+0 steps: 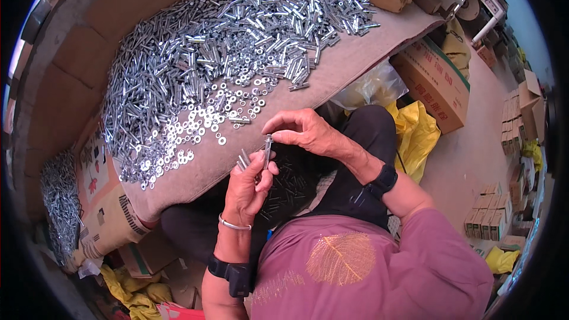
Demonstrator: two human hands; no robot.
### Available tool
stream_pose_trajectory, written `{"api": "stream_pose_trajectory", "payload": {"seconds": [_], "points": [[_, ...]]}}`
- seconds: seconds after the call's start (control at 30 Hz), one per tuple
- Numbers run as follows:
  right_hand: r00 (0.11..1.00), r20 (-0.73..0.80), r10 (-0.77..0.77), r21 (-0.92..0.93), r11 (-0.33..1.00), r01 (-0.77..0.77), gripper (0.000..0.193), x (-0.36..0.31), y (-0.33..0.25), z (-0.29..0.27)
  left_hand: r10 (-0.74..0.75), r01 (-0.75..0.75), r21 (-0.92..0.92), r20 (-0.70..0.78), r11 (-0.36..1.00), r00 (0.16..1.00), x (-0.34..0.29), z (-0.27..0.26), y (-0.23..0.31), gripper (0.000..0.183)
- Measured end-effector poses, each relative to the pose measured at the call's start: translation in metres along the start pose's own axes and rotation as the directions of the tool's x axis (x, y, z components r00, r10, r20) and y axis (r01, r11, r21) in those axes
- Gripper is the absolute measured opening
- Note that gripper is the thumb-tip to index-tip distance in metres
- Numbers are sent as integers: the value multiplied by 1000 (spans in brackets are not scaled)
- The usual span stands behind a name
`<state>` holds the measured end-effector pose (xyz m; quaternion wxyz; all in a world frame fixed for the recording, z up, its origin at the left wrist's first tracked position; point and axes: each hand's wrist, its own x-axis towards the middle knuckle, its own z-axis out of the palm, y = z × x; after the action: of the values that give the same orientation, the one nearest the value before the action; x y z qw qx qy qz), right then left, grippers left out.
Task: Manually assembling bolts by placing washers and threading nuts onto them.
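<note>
Between left fingers (256, 166), metal bolt (268, 154); right fingers (286, 137) at end.

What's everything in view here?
Padded surface: one, pinkish, upper middle
Metal sleeves: uncountable, silver, atop it
Washers: many, silver, heap's near edge
Thin metal pieces: many, silver, far left
Shaded metal pieces: many, dark, below centre
Bolt: one, silver, centre
Plastic bag: one, clear, mid right
Crumpled bags: several, yellow, both sides
Large carton: one, brown, upper right
Small boxes: many, brown, far right
Wristbands: two, black, forearms
Bangle: one, silver, left wrist
Shirt: one, mauve, bottom
Trousers: one pair, black, lap
Left hand grip: one, bare, holding bolt, other pieces
Right hand grip: one, bare, pinching bolt's top
</note>
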<state>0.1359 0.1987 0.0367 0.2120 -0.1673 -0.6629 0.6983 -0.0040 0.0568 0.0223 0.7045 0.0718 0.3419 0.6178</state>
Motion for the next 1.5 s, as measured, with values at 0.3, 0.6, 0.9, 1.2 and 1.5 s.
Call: {"api": "stream_pose_trajectory", "payload": {"seconds": [0.3,0.6,0.9,1.2,1.5], "points": [[975,-209,72,-305,943,-135,25,8,-3,21,615,-373,731,-80,571,784,-5,17,-10,17],[988,-117,100,562,827,-17,65,34,20,68,739,-435,783,-46,444,672,-3,16,-12,16],[972,-189,143,18,990,-142,37,-25,15,53,674,-361,734,-176,576,718,-20,-7,-11,17],[992,18,-121,-406,906,118,23,-5,4,69,406,-262,621,-99,739,909,-23,-13,-17,19],[979,-177,105,-54,992,-116,21,10,8,58,172,-167,42,-287,985,942,-41,29,2,30]]}}
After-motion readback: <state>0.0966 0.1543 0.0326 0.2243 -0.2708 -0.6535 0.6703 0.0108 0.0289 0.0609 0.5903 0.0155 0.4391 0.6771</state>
